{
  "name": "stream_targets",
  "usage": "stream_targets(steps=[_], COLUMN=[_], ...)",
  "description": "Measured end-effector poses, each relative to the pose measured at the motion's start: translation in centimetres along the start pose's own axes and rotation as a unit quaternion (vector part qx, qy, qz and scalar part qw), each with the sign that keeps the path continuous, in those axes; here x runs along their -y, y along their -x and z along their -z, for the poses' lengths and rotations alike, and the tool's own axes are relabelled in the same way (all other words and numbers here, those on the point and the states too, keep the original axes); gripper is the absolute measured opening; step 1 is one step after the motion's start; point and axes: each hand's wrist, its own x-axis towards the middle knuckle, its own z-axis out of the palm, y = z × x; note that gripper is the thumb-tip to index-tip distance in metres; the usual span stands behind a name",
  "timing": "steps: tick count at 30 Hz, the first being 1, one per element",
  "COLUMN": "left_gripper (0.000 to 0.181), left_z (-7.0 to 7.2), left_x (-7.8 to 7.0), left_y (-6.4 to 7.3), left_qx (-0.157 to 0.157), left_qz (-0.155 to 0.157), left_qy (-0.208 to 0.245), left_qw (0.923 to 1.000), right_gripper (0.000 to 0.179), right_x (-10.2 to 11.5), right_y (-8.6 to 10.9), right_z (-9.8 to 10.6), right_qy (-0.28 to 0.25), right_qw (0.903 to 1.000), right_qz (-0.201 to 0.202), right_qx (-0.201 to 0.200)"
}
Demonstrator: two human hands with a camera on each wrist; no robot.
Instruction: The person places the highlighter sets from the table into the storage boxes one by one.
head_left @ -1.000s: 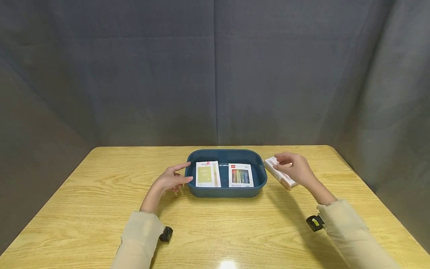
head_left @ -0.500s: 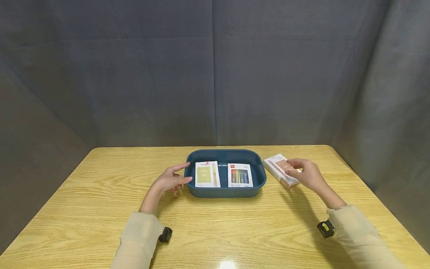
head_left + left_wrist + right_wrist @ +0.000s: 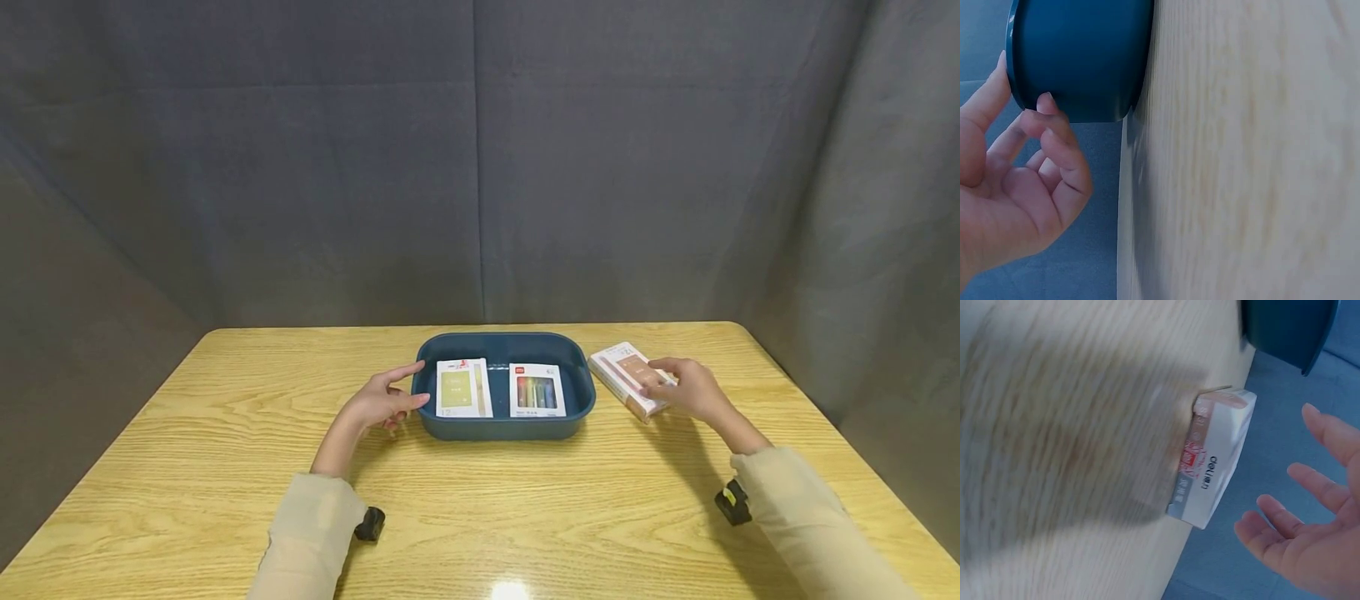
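A dark blue plastic tub [image 3: 502,429] stands on the table. In it are a white box with a yellow-green panel [image 3: 457,389] and a white box with a window showing coloured sticks [image 3: 537,392]. My left hand [image 3: 377,404] touches the tub's left rim, thumb and forefinger spread apart along it. To the right of the tub lies a white box with a brown panel [image 3: 624,372], set at a slant. My right hand [image 3: 693,390] hovers over its near right part, hiding some of it. In the right wrist view the fingertips [image 3: 1300,472] stand apart from this box.
The wooden table [image 3: 480,508] runs up to a grey curtain [image 3: 360,208] at the back, with curtains at both sides. A small black device [image 3: 369,525] sits at each sleeve cuff.
My right hand has drawn off to the right, so more of the brown-panelled box's top shows. The left hand and the tub hold almost the same place.
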Motion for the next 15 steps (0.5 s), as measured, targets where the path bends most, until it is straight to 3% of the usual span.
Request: stream_targets(steps=[8,15], left_gripper=[0.063,0.063], left_z=[0.0,0.1], left_x=[-0.1,-0.1], left_y=[0.1,0.1], left_qx=[0.001,0.000], left_qz=[0.002,0.003], left_qy=[-0.005,-0.006], left_qw=[1.0000,1.0000], right_gripper=[0.059,0.065], right_x=[-0.8,-0.9], right_y=[-0.8,-1.2], right_z=[-0.9,-1.3], right_qy=[0.020,0.049], right_qw=[0.9984,0.9971], right_qz=[-0.033,-0.033], right_qx=[0.042,0.047])
